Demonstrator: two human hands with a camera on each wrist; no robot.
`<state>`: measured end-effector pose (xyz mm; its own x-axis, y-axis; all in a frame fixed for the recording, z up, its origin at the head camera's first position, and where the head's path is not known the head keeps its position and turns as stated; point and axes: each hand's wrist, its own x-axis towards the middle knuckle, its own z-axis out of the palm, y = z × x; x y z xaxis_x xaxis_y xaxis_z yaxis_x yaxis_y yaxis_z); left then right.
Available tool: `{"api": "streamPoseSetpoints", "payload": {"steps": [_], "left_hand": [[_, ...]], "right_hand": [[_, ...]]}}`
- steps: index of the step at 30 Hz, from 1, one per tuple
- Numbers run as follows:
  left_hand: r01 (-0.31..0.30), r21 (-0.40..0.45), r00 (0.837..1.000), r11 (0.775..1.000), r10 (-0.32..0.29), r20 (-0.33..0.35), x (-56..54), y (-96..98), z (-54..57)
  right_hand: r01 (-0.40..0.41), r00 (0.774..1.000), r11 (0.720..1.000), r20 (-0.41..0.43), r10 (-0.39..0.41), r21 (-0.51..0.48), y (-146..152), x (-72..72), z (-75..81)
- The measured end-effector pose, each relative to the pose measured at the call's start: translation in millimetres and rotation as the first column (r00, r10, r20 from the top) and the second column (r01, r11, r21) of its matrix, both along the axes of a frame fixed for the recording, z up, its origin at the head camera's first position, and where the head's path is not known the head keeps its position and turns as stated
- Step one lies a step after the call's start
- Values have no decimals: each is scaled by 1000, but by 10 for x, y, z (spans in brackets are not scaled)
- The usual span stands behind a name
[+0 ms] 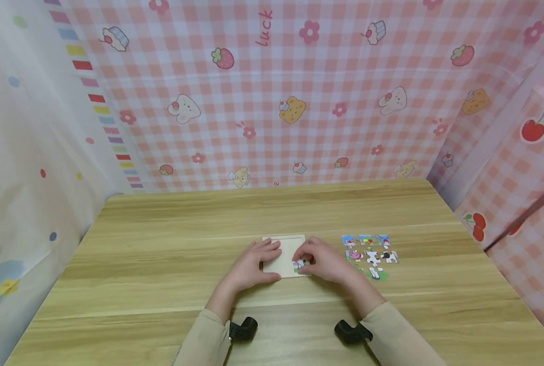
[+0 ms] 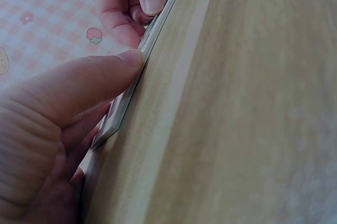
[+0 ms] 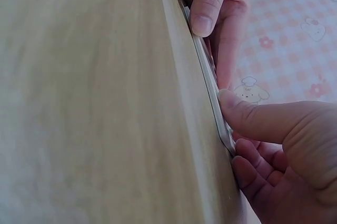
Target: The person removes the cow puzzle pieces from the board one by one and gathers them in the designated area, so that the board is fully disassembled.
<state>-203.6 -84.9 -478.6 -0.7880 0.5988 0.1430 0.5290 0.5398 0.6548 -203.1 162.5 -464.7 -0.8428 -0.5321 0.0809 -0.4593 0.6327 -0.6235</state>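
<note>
A shallow, pale puzzle tray [image 1: 278,255] lies flat on the wooden table. My left hand [image 1: 251,264] rests on its left side, fingers stretched over the tray and thumb [image 2: 124,63] against the near edge. At the tray's near right corner, my right hand [image 1: 324,260] holds a printed puzzle piece [image 1: 298,264] between thumb and fingers, partly covering it. In the right wrist view, the right thumb [image 3: 253,116] lies along the tray's edge, with the other fingers curled beyond it. To the right of that hand, several colourful puzzle pieces [image 1: 372,257] lie loosely grouped.
The wooden table [image 1: 162,244] extends around the tray on all sides. A pink checked cloth [image 1: 272,137] hangs behind its far edge, with more cloth at the left and right. A black wrist mount [image 1: 244,329] sits at each sleeve cuff.
</note>
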Motion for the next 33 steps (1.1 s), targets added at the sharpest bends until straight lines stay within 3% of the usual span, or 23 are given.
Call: {"api": "streamPoseSetpoints", "payload": {"steps": [17,24,33], "left_hand": [[4,1,1000,1000,-4,5,13,7,29],[0,10,1000,1000,0,13,14,11,32],[-4,13,1000,1000,4,11,14,3,21]], "right_hand": [[4,1000,995,16,-2,-99,14,30,-6],[7,999,991,-52,-14,-132,35,39,-34],[40,999,983,0,-41,-177,36,45,-22]]}}
